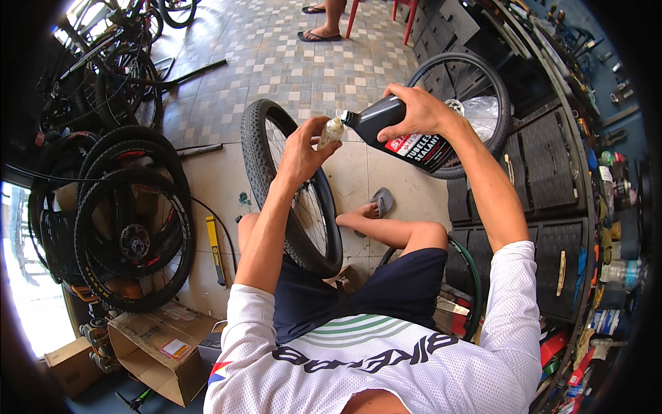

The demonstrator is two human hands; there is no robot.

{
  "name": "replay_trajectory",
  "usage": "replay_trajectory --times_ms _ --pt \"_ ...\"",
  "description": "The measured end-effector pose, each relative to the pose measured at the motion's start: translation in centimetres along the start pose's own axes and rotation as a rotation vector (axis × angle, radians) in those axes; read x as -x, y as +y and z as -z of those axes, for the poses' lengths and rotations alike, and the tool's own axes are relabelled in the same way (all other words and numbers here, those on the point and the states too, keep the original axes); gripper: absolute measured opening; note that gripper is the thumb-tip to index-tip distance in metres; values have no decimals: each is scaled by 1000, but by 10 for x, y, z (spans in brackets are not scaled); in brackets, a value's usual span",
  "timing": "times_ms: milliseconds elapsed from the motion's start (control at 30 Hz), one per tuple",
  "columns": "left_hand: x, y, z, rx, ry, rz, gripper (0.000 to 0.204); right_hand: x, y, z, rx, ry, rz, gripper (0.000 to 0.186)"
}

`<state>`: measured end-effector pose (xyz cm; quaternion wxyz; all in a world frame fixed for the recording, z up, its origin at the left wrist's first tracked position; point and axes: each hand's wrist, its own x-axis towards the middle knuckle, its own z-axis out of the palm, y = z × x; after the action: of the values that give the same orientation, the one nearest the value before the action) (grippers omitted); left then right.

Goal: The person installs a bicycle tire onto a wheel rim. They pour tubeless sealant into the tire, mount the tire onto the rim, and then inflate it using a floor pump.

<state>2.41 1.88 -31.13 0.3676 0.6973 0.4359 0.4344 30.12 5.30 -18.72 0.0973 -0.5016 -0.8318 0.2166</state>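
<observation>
My left hand (309,148) grips a small translucent bottle (333,128) with cloudy, pale contents, held upright. My right hand (414,110) grips a large black bottle (372,117) with a red and white label, tipped so that its neck points left at the small bottle's mouth; whether the two touch, and whether liquid flows, I cannot tell. Below my left hand a bicycle wheel with a knobby black tyre (256,159) stands upright between my legs, partly hidden by my left arm.
Tyres and wheels (93,228) are piled left, below several bicycles (124,76). A yellow tool (215,248) and cardboard boxes (155,345) lie near me. Another wheel (493,103) leans on black cabinets (545,262) beside a tool wall (614,117). A person's feet (317,34) are by a red chair (407,21).
</observation>
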Motion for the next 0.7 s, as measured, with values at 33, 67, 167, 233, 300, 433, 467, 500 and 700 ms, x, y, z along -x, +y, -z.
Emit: replay_trajectory --times_ms 33,67,167,233,300,433,467,500,700 --pt "0 0 0 5 0 1 50 0 -1 0 6 1 0 77" --pt "0 1 0 -6 -7 4 52 0 -1 0 12 2 -1 77" --pt "0 4 0 -18 -26 10 55 -1 1 1 16 -1 6 77" --pt "0 3 0 -10 -27 15 55 -1 0 2 18 -4 7 78" --pt "0 2 -1 -8 -22 14 55 -1 -2 3 24 -9 -1 78" --pt "0 0 -1 4 -16 14 55 -2 -4 4 30 -13 -2 78" --pt "0 0 -1 5 -16 17 55 -3 -4 4 29 -12 5 78" --pt "0 0 -1 7 -16 17 54 -3 -4 4 28 -11 8 78" --pt "0 1 0 9 -18 14 54 -3 -9 7 31 -19 -1 79"
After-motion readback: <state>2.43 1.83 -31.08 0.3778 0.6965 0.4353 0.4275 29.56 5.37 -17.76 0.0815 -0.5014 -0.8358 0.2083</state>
